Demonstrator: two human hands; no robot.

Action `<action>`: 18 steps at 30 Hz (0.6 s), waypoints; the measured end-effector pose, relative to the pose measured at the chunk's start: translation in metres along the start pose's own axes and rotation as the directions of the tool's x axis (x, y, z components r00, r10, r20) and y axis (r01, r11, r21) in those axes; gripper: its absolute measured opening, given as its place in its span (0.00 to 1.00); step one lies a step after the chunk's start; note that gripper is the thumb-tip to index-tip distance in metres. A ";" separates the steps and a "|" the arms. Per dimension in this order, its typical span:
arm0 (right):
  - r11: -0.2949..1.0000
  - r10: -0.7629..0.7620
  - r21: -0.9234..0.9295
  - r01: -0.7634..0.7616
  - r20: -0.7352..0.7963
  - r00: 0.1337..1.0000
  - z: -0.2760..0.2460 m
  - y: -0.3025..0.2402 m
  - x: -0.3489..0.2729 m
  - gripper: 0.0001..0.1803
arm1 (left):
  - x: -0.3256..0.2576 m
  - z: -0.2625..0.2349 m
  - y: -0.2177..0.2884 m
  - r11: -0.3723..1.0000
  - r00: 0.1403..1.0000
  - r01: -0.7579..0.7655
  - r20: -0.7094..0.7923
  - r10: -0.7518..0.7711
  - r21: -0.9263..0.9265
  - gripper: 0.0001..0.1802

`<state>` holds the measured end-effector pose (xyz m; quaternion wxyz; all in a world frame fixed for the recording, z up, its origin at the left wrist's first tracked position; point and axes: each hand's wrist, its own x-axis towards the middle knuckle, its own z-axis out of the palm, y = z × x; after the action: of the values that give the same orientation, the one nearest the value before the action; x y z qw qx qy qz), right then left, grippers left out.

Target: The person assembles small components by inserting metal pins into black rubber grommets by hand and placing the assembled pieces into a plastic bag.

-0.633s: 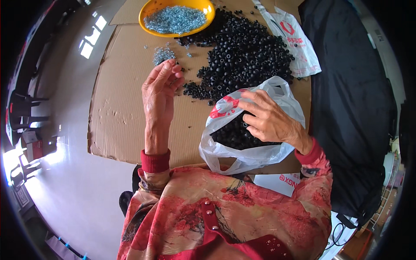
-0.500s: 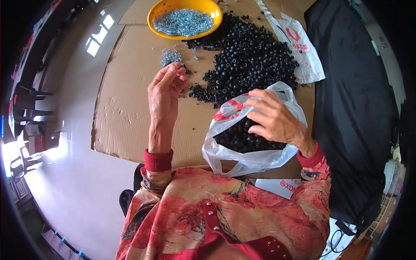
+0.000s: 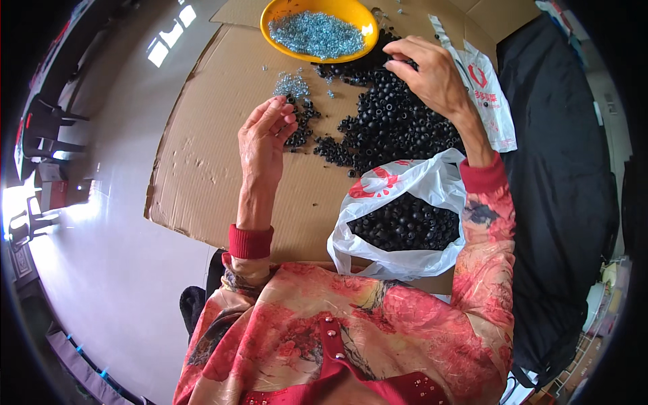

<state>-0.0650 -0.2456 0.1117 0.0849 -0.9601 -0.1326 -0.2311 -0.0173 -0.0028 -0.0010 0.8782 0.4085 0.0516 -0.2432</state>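
Left hand (image 3: 262, 138): fingertips together, grip unclear, beside one small clear-blue bead pile (image 3: 291, 86). One round yellow bowl (image 3: 361, 17), far, holds similar beads. One heap of black beads (image 3: 398, 111); one open white plastic bag (image 3: 435, 177), near, holding more. Right hand (image 3: 433, 75): fingers curved, grip unclear, moved from bag to heap. Far right: second white bag (image 3: 498, 111), flat.

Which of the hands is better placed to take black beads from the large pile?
The right hand, probably: it is over the pile and looks partly open. The left hand is off to the pile's left, near some clear beads.
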 end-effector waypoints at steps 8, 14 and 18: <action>0.942 -0.020 0.322 -0.099 0.349 0.937 0.088 0.009 -0.004 0.05 | 0.013 -0.018 0.004 1.000 0.997 -0.030 -0.078 0.029 -0.004 0.11; 0.929 -0.126 0.369 -0.011 0.345 0.930 0.126 -0.011 -0.010 0.05 | 0.020 -0.022 0.003 1.000 0.997 -0.007 -0.080 0.007 0.005 0.11; 0.951 -0.127 0.310 0.021 0.325 0.937 0.137 -0.021 -0.016 0.10 | 0.022 -0.023 0.002 1.000 0.994 -0.017 -0.105 0.015 -0.013 0.11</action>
<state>-0.0270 -0.1980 -0.0137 0.1971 -0.9555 -0.2155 -0.0414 0.0055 0.0072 -0.0208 0.8790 0.4151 0.0960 -0.2140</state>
